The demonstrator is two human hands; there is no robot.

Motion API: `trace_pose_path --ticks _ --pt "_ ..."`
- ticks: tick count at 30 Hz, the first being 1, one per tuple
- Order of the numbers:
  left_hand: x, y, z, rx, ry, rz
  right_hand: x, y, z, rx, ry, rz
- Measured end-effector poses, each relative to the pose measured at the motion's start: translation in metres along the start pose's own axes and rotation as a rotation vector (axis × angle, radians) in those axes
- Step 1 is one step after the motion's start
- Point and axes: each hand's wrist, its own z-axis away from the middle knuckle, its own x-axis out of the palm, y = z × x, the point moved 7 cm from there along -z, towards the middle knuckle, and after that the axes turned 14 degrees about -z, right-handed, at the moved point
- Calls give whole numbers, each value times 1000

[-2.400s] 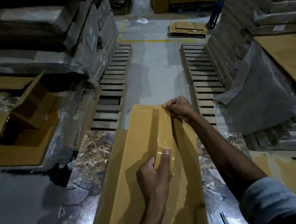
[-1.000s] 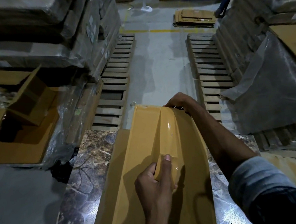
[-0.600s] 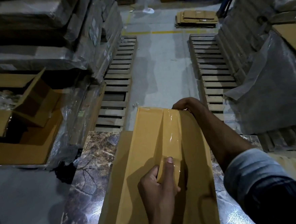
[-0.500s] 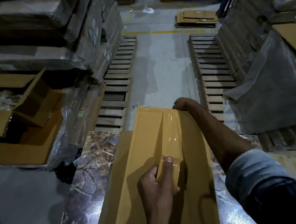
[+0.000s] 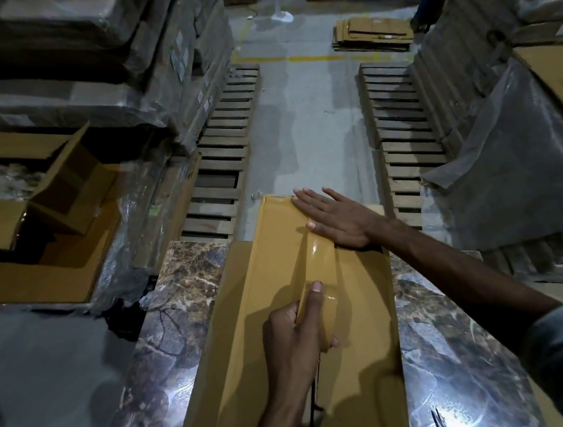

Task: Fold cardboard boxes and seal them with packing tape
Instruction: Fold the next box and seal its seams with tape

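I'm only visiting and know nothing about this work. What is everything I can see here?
cardboard box: one, yellow-brown, lying lengthwise on the table
packing tape roll: one, glossy brown, on the box's seam, gripped
tape strip: one, glossy, running along the seam
table: one, marbled brown-grey, under the box
open carton: one, brown, at left, flaps up
wooden pallets: two, grey-brown, either side of the aisle
flattened cartons: one stack, brown, far on the floor
plastic sheet: one, grey, draped at right
left hand: grips the roll
right hand: flat on the box's far end
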Motion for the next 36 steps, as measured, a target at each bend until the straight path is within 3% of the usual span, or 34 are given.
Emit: trace_pose_path --ticks 20,36 --pt "-16 -18 43 -15 -95 -75 41 -56 62 -20 -23 -61" --pt "-46 -97 137 -11 -6 -207 80 -109 103 -60 -52 -41"
